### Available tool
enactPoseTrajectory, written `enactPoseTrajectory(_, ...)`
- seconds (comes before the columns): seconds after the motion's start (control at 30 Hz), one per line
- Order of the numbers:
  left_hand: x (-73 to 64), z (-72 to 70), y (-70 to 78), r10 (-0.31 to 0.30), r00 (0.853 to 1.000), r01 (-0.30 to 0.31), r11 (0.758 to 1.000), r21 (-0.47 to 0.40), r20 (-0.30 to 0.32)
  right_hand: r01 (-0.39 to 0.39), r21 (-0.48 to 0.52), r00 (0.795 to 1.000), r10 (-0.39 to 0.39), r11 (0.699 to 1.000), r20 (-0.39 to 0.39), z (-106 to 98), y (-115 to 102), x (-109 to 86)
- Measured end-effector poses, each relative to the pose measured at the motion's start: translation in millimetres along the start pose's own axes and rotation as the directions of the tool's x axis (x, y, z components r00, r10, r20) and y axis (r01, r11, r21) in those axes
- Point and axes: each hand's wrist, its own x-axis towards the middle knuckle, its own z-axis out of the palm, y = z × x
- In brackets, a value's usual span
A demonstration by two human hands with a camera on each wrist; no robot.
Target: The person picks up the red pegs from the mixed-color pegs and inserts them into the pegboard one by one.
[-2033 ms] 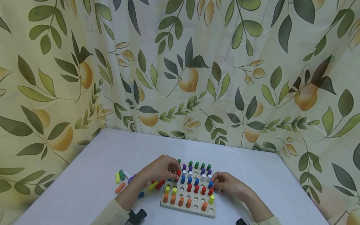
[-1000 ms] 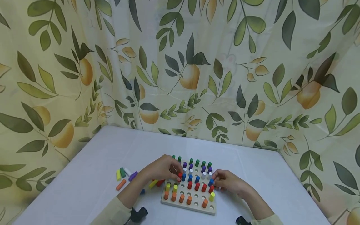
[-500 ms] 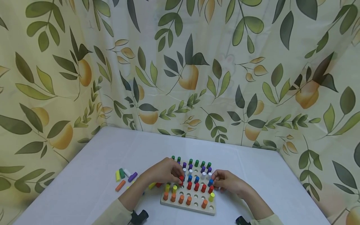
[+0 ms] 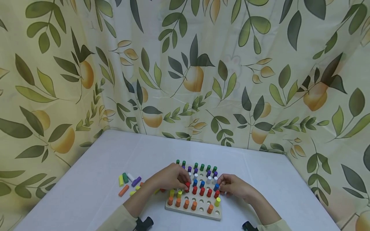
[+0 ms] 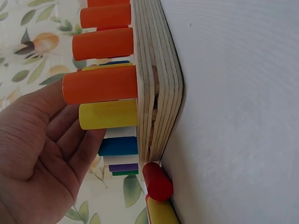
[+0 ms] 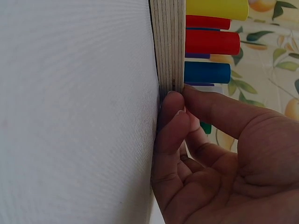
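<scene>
A wooden pegboard with rows of coloured pegs lies on the table. In the head view my left hand reaches over its left part and pinches a red peg, upright at the left end of the red row. Whether that peg is fully in its hole I cannot tell. My left hand hides the red peg in the left wrist view, behind an orange peg and a yellow peg. My right hand grips the board's right edge, beside a blue peg.
Loose pegs lie left of the board, among them an orange peg, a purple peg and a green peg. A red peg lies against the board's side. A leaf-patterned curtain hangs behind the white table.
My left hand has moved slightly right and toward me with the red peg, from the blue row to the red row. The right hand has stayed at the board's edge.
</scene>
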Motion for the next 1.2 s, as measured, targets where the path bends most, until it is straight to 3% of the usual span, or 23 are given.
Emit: enactPoseTrajectory(1.2, 0.8, 2.8, 4.7, -0.022, 1.0, 0.021, 0.999, 0.045, 0.017, -0.013, 0.012, 1.0, 0.013, 1.0, 0.003, -1.9, 0.8, 1.1)
